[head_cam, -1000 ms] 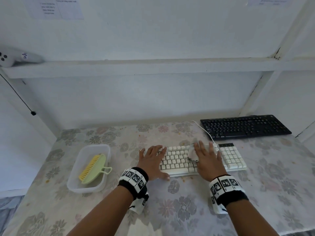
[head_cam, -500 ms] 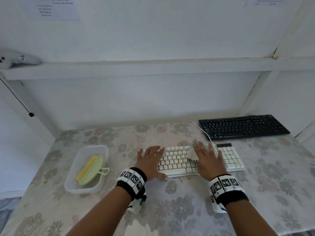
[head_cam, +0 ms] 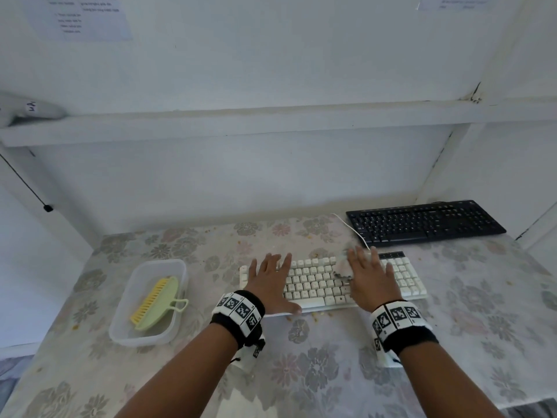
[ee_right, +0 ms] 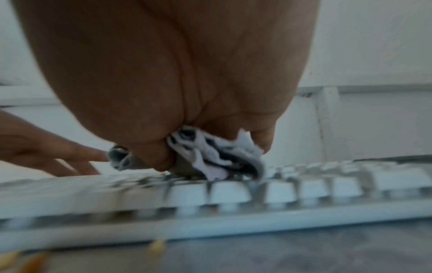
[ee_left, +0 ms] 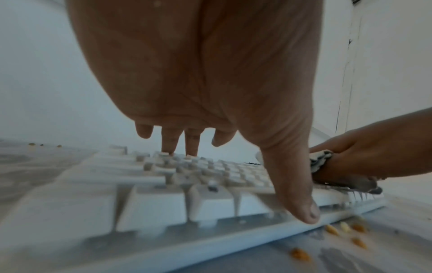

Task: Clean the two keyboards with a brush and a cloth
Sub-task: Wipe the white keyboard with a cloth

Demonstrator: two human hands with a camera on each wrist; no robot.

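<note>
A white keyboard [head_cam: 313, 282] lies across the floral table near me. My left hand [head_cam: 269, 276] rests flat on its left end, fingers straight and thumb on the front edge. My right hand [head_cam: 369, 276] presses a crumpled grey-white cloth [head_cam: 342, 267] onto the keys right of centre. In the right wrist view the cloth [ee_right: 215, 157] bunches out from under the palm beside the thumb. A black keyboard [head_cam: 422, 223] sits at the back right. The green and yellow brush [head_cam: 156, 303] lies in a clear tub [head_cam: 177, 267] to the left.
Yellow crumbs [head_cam: 316, 316] lie on the tablecloth [head_cam: 316, 372] along the white keyboard's front edge. Its white cable [head_cam: 351, 227] runs back toward the wall. A white shelf [head_cam: 271, 125] overhangs the back of the table.
My right hand has slid the cloth slightly toward the keyboard's far edge. The left hand stays pressed on the left end.
</note>
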